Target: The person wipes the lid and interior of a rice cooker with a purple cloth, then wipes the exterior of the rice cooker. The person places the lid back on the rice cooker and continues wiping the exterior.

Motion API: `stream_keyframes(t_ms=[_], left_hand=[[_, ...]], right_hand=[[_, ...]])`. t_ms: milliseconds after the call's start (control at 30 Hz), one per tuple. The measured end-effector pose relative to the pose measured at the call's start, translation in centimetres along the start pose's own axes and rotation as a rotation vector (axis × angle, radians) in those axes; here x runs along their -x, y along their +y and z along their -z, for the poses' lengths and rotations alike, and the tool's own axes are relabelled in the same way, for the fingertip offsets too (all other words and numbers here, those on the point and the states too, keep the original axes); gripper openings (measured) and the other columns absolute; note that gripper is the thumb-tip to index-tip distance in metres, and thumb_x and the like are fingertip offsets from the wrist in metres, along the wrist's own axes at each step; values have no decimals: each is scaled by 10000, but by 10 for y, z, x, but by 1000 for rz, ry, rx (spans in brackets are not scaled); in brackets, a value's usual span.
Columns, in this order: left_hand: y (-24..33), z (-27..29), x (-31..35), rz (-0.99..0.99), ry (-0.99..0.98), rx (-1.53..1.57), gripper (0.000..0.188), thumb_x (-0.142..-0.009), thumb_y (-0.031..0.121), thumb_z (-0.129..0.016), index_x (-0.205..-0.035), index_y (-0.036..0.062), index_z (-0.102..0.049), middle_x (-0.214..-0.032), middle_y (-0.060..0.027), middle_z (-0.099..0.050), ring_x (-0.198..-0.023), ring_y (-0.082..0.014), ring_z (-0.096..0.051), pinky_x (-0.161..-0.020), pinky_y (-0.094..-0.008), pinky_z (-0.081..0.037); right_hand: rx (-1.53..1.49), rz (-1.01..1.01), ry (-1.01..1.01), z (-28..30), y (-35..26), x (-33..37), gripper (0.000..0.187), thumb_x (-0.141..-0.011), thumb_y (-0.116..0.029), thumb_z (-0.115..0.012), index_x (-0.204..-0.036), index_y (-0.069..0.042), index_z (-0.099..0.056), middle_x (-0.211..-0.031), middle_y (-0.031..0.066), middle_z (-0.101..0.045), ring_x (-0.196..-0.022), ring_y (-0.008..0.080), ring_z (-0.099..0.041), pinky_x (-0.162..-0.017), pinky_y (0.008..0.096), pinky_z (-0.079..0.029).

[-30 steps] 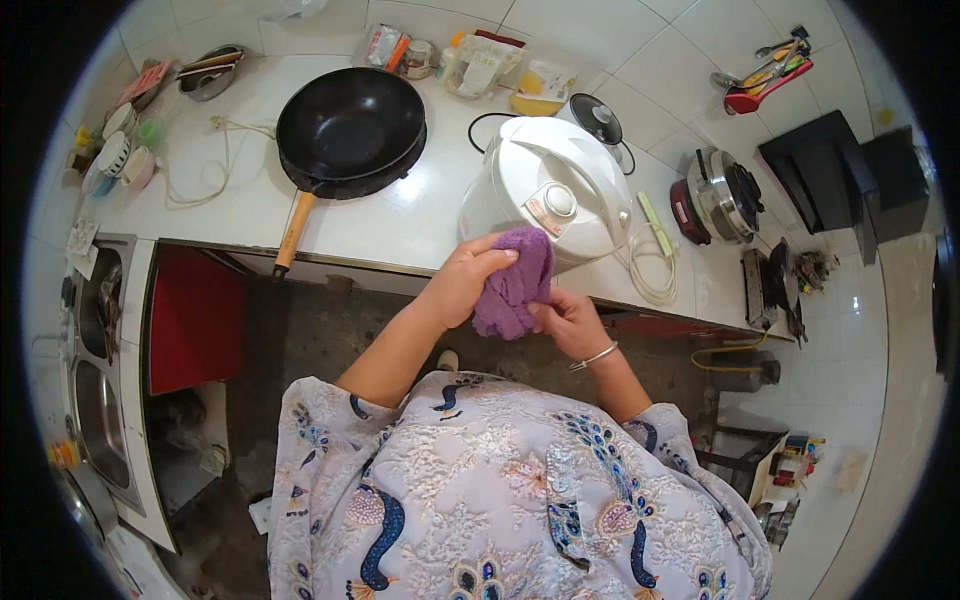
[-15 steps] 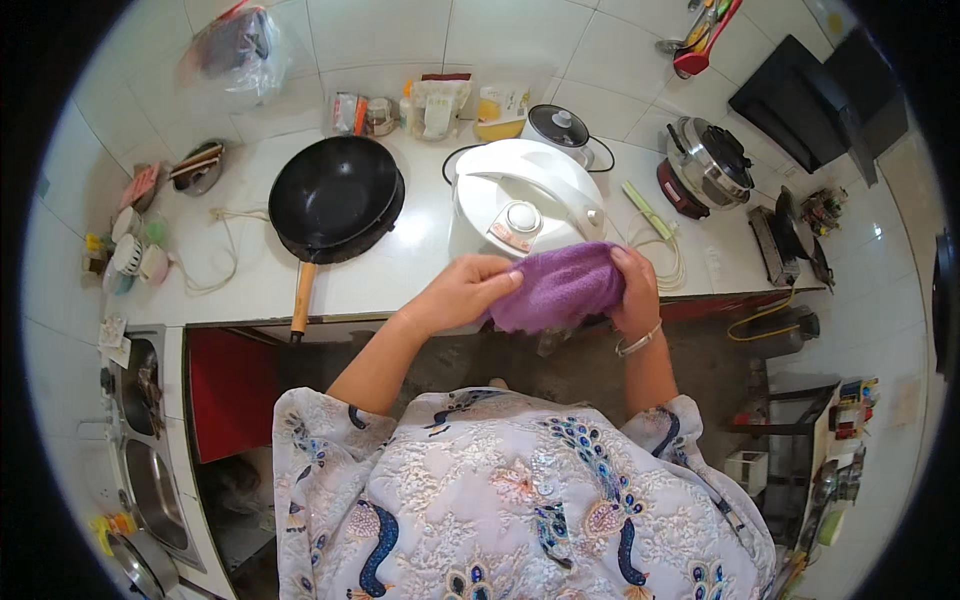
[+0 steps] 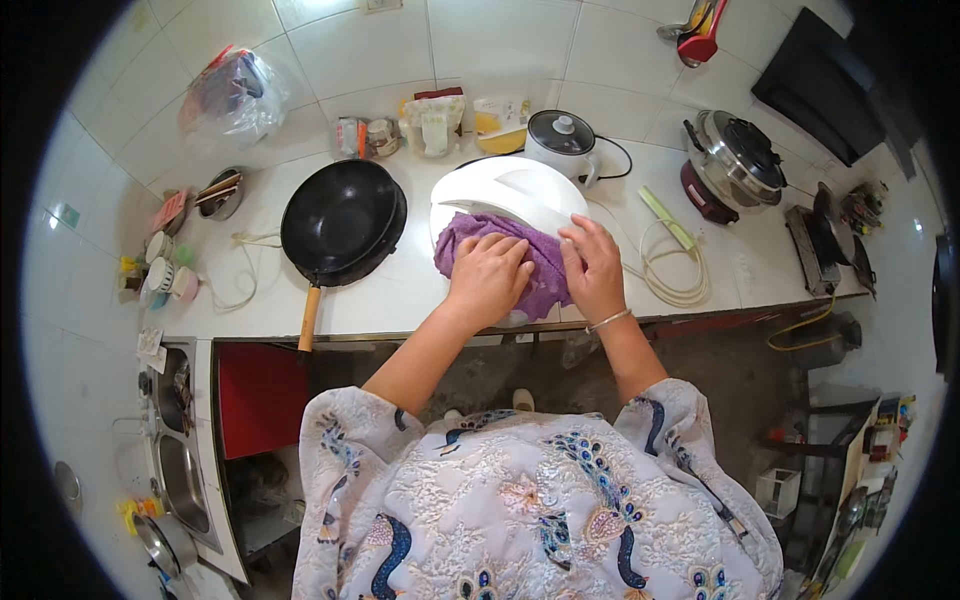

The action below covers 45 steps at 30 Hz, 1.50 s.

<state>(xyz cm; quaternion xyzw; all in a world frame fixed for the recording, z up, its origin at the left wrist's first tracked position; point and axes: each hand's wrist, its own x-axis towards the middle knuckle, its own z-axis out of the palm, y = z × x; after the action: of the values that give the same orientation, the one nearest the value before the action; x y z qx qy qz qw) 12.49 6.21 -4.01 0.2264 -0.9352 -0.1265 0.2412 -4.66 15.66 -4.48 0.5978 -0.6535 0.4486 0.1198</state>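
A white rice cooker [image 3: 510,182] with a curved handle stands at the middle of the counter. Over its front drapes a purple cloth [image 3: 545,268], hiding the panel there. Bent over the cloth, my left hand [image 3: 490,276] presses it against the cooker. My right hand [image 3: 594,268] rests at the cooker's right side by the handle's end, thumb apart from the fingers and close to the cloth's edge. A bracelet [image 3: 608,320] circles my right wrist.
Left of the cooker sits a black wok [image 3: 345,220], its wooden handle [image 3: 310,318] past the counter edge. Behind stands a small lidded pot [image 3: 562,135]. To the right lie a coiled cable [image 3: 675,285], a green stalk [image 3: 665,215] and a pressure cooker [image 3: 735,160]. A sink [image 3: 182,485] is far left.
The cloth, held up between both hands before, now lies against the cooker's front. My left hand moved onto it. My right hand shifted from the cloth to the cooker's side. The view has shifted.
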Motion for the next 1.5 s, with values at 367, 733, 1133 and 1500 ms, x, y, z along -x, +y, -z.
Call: stream_keyframes(t_ms=[367,733,1133,1500], left_hand=[[2,-13,-40,108,-199,-123,674,-850,571,-554,-1252,31,-579,-1262,-113,-587,-1220,-258,-487,-972,-436,-312],[-4,-9,-29,47,-230,-127,415,-924,377,-504,-1216,109,-626,-1279,-51,-593,-1276,-233,-470,-1119,-562,-214],[-2,-20,-39,175,-117,-156,455,-857,429,-577,-1108,61,-669,-1213,-83,-624,-1258,-261,-480,-1079,-542,-262],[0,-24,5,-37,31,17,253,-761,77,-606,-1002,75,-684,-1029,-60,-664,-1079,-230,-590,-1024,-463,-356]], right_hand=[[-328,-296,-183,-32,65,-24,175,-854,-117,-634,-995,-56,-719,-1031,118,-680,-1027,271,-617,-898,354,-486],[-329,-284,-158,-37,72,-22,160,-867,-115,-638,-996,-37,-694,-1102,116,-667,-1052,268,-618,-933,348,-476],[-483,-318,-324,-41,82,-24,263,-870,-165,-641,-1089,-25,-676,-1161,140,-640,-1124,261,-592,-964,334,-462],[-483,-300,-366,-39,84,-25,269,-914,-145,-631,-1149,-16,-649,-1185,76,-631,-1050,151,-606,-896,273,-482]])
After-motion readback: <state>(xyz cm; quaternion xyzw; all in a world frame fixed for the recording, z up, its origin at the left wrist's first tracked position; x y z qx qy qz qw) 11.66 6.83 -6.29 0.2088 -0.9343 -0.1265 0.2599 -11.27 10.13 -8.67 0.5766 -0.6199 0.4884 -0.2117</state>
